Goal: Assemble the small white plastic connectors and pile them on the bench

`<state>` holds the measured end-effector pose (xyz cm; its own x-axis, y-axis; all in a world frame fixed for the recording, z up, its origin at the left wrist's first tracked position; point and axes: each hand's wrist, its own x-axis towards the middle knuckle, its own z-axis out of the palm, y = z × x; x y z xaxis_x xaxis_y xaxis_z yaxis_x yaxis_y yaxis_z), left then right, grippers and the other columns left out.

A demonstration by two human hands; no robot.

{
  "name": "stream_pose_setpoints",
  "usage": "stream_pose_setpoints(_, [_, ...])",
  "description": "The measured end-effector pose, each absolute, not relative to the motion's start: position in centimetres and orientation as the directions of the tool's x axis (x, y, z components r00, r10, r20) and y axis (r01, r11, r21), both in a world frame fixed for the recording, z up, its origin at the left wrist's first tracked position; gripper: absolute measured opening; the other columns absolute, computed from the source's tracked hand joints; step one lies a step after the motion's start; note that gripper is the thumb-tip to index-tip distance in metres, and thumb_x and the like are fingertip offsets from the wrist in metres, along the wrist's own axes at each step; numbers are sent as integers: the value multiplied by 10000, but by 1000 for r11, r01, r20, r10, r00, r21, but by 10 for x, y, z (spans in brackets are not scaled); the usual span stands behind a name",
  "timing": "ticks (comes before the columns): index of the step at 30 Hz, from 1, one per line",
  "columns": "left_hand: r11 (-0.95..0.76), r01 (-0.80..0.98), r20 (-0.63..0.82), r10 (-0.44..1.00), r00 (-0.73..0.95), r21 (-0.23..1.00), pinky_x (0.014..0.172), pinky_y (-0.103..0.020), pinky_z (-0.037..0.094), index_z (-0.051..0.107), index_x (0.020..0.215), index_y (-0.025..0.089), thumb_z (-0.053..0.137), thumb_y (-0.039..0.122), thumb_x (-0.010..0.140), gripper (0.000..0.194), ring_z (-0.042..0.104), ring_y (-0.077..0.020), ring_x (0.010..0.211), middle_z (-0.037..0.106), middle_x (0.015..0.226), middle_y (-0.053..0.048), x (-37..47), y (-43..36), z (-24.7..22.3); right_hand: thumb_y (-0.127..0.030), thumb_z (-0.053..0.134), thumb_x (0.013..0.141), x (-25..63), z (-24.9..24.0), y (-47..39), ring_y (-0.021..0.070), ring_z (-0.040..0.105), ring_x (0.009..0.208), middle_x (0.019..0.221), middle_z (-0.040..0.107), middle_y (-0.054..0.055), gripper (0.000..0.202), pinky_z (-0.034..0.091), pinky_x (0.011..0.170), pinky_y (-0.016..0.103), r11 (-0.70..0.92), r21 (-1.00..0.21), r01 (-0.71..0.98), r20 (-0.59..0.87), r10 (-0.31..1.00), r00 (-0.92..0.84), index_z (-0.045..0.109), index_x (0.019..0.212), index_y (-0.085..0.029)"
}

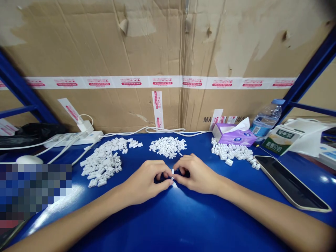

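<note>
At the middle of the blue table, my left hand (pixel 152 180) and my right hand (pixel 193 174) meet fingertip to fingertip. Both pinch a small white plastic piece (pixel 173 171) between them; its exact kind is too small to make out, and the fingers hide part of it. Just beyond the hands lies a heap of tiny white parts (pixel 168 146). Left of my left hand spreads a pile of larger white plastic housings (pixel 102 162). Another group of white plastic pieces (pixel 231 153) sits to the right, past my right hand.
A purple tissue box (pixel 236 135) stands behind the right group, beside a water bottle (pixel 266 119) and a carton (pixel 282 140). A phone (pixel 291 182) lies at the right. A power strip (pixel 75 139) with white cables is at the left rear. Cardboard (pixel 131 52) walls the back.
</note>
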<state>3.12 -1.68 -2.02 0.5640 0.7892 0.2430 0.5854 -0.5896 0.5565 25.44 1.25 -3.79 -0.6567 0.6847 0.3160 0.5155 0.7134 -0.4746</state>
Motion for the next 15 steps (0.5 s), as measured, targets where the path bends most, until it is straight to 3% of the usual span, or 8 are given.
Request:
stream_pose_setpoints(11, [-624, 552, 278, 763, 583, 553, 623, -254, 406, 743, 948, 208, 669, 184, 916, 85, 552, -126, 665, 606, 771, 18, 32, -16, -25, -308, 677, 915, 254, -37, 12, 141, 566, 721, 674, 583, -40, 112, 328, 728, 319, 714, -476, 514, 318, 685, -656, 708, 913, -201])
stream_pose_setpoints(15, [-695, 523, 307, 702, 642, 494, 732, -295, 425, 747, 991, 242, 612, 164, 960, 159, 601, -129, 735, 673, 909, 6, 32, -19, -25, -263, 689, 887, 254, -37, 12, 144, 564, 722, 682, 594, -37, 71, 328, 725, 319, 716, -478, 509, 315, 681, -662, 706, 909, -197])
